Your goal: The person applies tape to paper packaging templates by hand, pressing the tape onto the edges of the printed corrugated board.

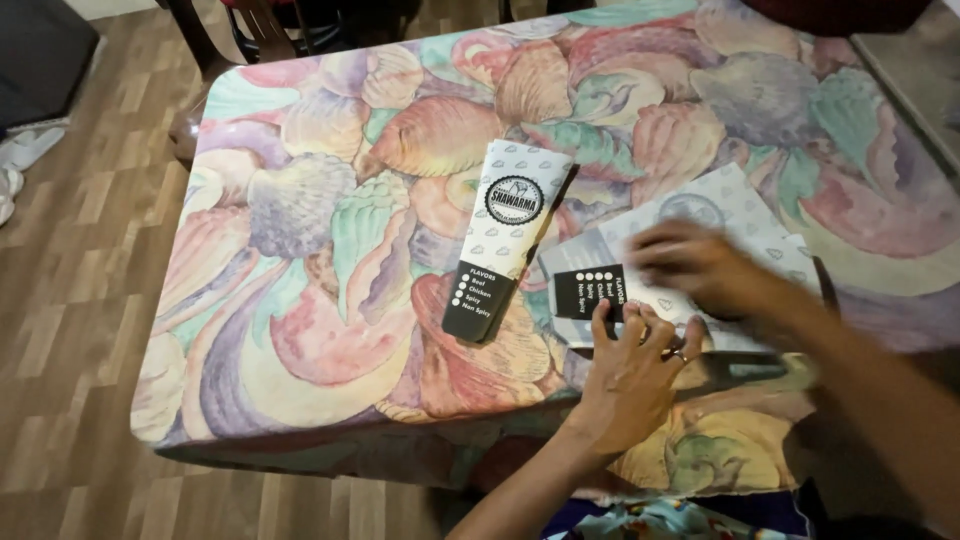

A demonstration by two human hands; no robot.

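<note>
A flat paper sleeve (690,255), white with a faint grey pattern, a round emblem near its far end and a black band with white dots and lettering at its near end, lies on the desk (300,300) just right of a second, folded sleeve (508,240) of the same kind. That second sleeve lies slantwise, narrow and long, black band toward the near edge, with a dark strip along its right side.

The left hand (632,375) rests on the near end of the flat sleeve, fingers spread and pressing by the black band; a ring shows on one finger. The right hand (695,265) lies flat on top of the same sleeve, further from the near edge than the left hand, blurred, fingers loosely extended; neither hand grips anything.

The desk wears a cloth printed with large seashells in pink, purple, green and yellow. Left of the folded sleeve, beyond the desk's edge, is wood-plank floor (70,300). Dark chair legs (250,30) stand at the desk's far side.
</note>
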